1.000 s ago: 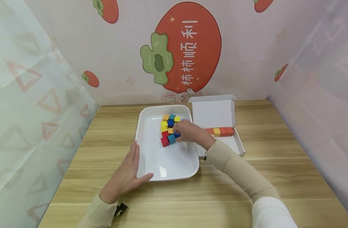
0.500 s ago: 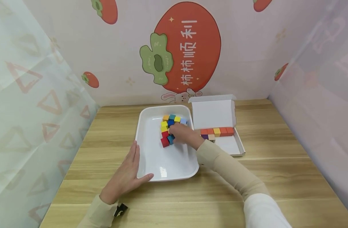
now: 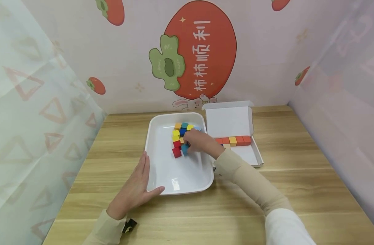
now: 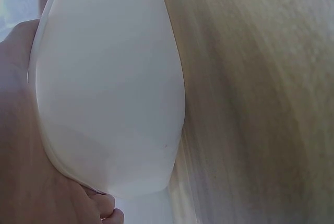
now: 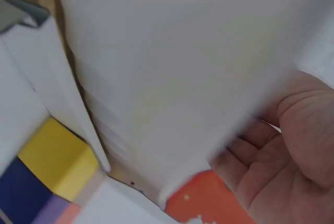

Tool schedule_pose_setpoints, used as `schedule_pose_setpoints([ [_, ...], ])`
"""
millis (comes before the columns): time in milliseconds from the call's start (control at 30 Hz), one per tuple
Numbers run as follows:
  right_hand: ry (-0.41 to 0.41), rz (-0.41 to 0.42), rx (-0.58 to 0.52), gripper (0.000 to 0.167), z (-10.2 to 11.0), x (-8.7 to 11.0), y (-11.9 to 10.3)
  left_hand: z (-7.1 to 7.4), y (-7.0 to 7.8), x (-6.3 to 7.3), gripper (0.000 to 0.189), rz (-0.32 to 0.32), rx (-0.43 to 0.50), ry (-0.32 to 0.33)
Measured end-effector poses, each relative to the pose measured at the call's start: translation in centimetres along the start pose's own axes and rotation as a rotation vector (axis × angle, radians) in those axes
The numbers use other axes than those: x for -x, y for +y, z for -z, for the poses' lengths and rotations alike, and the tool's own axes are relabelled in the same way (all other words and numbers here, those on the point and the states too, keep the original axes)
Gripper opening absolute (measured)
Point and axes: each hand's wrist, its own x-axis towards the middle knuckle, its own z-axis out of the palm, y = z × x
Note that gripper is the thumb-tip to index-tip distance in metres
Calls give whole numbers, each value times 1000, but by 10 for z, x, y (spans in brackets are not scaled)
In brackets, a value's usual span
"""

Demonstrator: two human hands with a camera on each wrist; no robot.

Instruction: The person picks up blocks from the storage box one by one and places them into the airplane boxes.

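The left hand (image 3: 135,185) rests along the left side of a white tray (image 3: 177,185), thumb spread over its near rim. In the left wrist view, its fingers lie over the rim above the outer wall. The right hand (image 3: 202,141) reaches into the tray with fingers curled down at a dark blue cube (image 3: 187,145), mostly hidden beneath them. Close to the thumb sits a teal cube (image 3: 185,149). Red cubes (image 3: 176,152), yellow cubes (image 3: 176,135) and several others cluster around the fingers. The right wrist view shows the palm (image 5: 282,177), the fingertips hidden behind the tray wall.
Right of the tray lies an open white cardboard box (image 3: 258,154), lid tilted back. A row of orange-red cubes (image 3: 243,141) with a yellow-orange one (image 3: 232,141) runs along its back. A pale wooden cube (image 3: 227,146) sits before them. Patterned cloth (image 3: 128,68) hangs behind the table.
The right hand shifted left over the cubes, then slightly back right. The teal cube has turned and shifted a little, near the thumb. The left hand stays at the tray's rim.
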Motion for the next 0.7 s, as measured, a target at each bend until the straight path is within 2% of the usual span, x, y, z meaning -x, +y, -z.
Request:
schedule_pose_setpoints([
  [167,14,35,-35,29,21,15,5,1,2,0,126,22,5,-2],
  [333,26,30,-71,34,38,35,17,1,2,1,127,23,-2,1],
  [500,43,33,-85,34,52,59,35,0,0,1,126,11,-8,5],
  [700,77,25,-117,27,59,88,61,1,1,1,126,13,-2,3],
])
